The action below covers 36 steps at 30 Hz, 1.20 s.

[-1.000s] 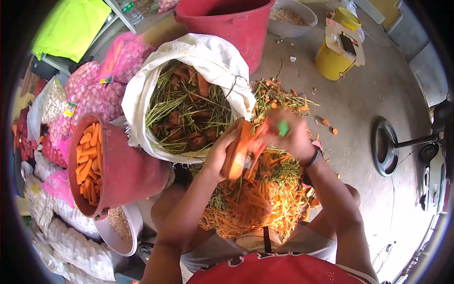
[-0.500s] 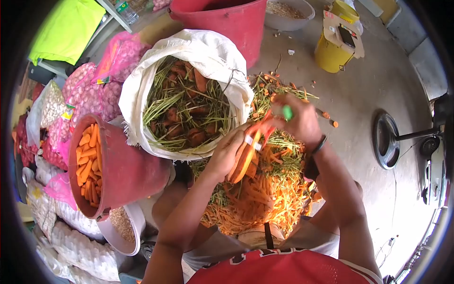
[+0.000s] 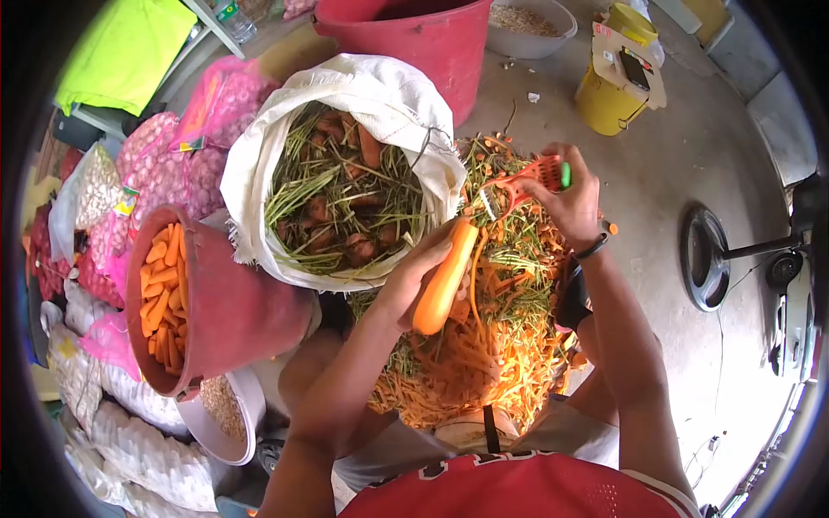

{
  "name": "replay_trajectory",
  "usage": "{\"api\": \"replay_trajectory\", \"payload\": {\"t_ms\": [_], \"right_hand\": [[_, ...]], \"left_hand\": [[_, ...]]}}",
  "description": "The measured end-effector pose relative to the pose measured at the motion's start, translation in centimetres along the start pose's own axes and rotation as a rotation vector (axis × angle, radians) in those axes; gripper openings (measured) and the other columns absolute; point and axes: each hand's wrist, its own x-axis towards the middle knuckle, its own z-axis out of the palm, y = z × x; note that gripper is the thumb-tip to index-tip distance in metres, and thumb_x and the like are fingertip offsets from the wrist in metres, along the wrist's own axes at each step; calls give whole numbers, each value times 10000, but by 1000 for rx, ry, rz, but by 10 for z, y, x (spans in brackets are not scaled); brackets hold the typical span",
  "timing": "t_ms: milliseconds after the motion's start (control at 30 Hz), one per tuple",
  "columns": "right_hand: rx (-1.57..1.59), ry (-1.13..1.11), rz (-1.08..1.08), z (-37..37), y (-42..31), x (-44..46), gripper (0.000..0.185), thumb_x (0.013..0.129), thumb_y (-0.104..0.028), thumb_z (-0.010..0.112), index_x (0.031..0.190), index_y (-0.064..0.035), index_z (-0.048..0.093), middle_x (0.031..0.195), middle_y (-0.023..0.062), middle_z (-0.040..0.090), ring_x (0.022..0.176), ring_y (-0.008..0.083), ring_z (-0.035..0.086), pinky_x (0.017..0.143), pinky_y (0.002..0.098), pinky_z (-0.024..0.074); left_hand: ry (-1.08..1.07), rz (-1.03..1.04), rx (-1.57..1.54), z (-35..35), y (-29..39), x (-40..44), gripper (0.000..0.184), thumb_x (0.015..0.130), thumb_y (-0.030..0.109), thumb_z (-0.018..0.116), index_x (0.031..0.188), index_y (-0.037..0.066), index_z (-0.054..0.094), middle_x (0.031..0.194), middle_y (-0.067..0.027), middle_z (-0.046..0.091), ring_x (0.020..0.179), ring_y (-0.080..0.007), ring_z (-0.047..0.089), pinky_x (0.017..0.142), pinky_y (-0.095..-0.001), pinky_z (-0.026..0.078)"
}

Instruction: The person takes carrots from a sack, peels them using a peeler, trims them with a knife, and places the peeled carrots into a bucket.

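My left hand (image 3: 414, 281) is wrapped round a smooth, bright orange carrot (image 3: 446, 278), its thick end toward me. In my right hand (image 3: 570, 203) is a red peeler (image 3: 528, 183) with a green piece on its handle; its metal blade sits a little above and right of the carrot's upper end. A thin strip of peel hangs just right of the carrot. Below both hands spreads a heap of carrot peelings (image 3: 466, 371) mixed with green stalks. Left of it, a white sack (image 3: 345, 73) holds unpeeled carrots and stalks.
A red bucket (image 3: 233, 302) of peeled carrots leans at the left, above a pale basin (image 3: 246, 432). Pink net bags (image 3: 155, 173) lie farther left. Another red tub (image 3: 414, 43) stands behind the sack. At the upper right is a yellow bucket (image 3: 600, 104) with a phone on cardboard.
The peeler in my right hand has moved off the carrot, up and to the right. The carrot, still in my left hand, now shows a smooth, evenly orange side.
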Motion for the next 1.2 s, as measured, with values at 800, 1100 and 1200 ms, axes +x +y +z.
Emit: {"api": "replay_trajectory", "payload": {"t_ms": [800, 1100, 1200], "right_hand": [[114, -89, -93, 9, -15, -14, 553, 683, -383, 899, 1018, -43, 620, 816, 81, 697, 691, 205, 701, 601, 315, 566], [-123, 75, -124, 9, -6, 1, 606, 676, -418, 890, 1024, -27, 586, 738, 102, 669, 631, 220, 690, 568, 343, 566], [65, -76, -238, 19, -25, -24, 580, 682, -409, 896, 1008, -41, 587, 742, 90, 652, 629, 223, 676, 554, 358, 546]], "left_hand": [[-7, 54, 49, -10, 2, 1, 451, 1030, 341, 455, 1353, 27, 471, 967, -87, 618, 792, -152, 609, 672, -302, 503], [5, 42, 100, 0, 3, -7, 404, 1029, 343, 451, 1293, 41, 501, 940, -84, 600, 776, -173, 582, 681, -325, 491], [9, 98, 43, 5, 6, -2, 380, 1031, 326, 449, 1279, 43, 502, 946, -81, 601, 771, -155, 575, 690, -314, 494]]}}
